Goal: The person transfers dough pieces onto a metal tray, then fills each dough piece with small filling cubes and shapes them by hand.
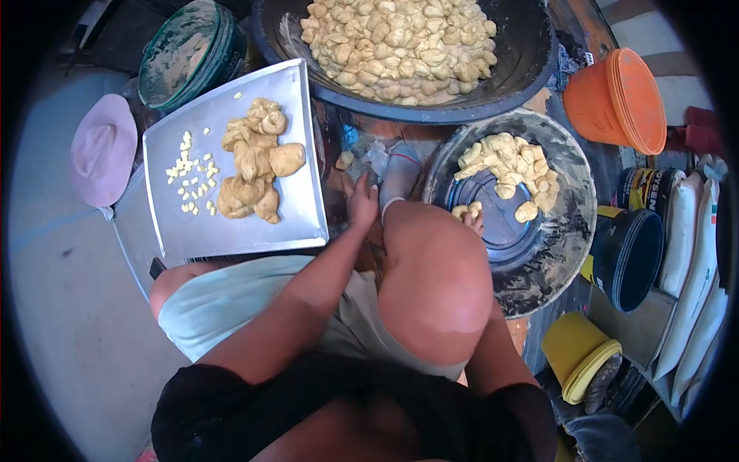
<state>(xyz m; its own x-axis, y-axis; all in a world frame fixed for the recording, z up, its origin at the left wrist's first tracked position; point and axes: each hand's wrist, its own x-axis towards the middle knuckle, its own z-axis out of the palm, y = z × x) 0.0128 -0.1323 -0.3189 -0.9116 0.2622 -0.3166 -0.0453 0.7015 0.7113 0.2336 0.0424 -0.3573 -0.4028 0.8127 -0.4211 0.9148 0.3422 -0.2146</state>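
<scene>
Head view: right hand (pixel 474 222) at dough pieces (pixel 504 158) in the basin (pixel 566 215)

Partly hidden by the knee (pixel 439 269), the right hand touches dough at the basin's left side; I cannot tell whether it grips any. The left hand (pixel 362 200), loosely open with nothing visible in it, is between basin and metal tray (pixel 181 231). Dough lumps (pixel 250 163) lie on the left tray; more dough fills the far black tub (pixel 531 50).

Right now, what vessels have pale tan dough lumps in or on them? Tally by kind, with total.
Round dark tubs: 2 (large black tub, heaped; smaller flour-dusted basin, part filled)
Rectangular silver metal tray: 1
Total: 3
</scene>
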